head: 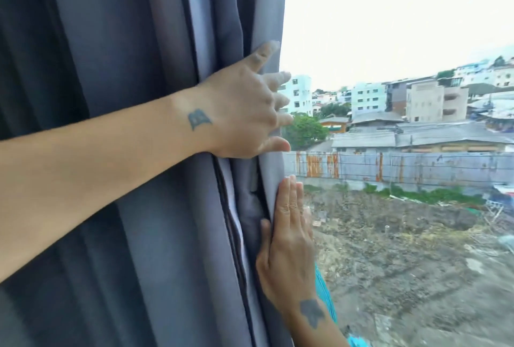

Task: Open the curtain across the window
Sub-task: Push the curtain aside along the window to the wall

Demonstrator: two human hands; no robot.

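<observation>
A grey-blue curtain [139, 151] hangs bunched in thick folds over the left half of the view. Its free edge runs down the middle, and the bare window [389, 40] lies to the right of it. My left hand [244, 107] reaches in from the left at mid height, and its fingers curl round the curtain's edge. My right hand [289, 235] comes up from below. Its straight fingers lie along the same edge lower down, with the thumb pressed on the front fold.
Through the glass I see a dirt lot [403, 249], a rusty metal fence [389, 168] and buildings beyond. Something turquoise [325, 296] shows just behind my right wrist.
</observation>
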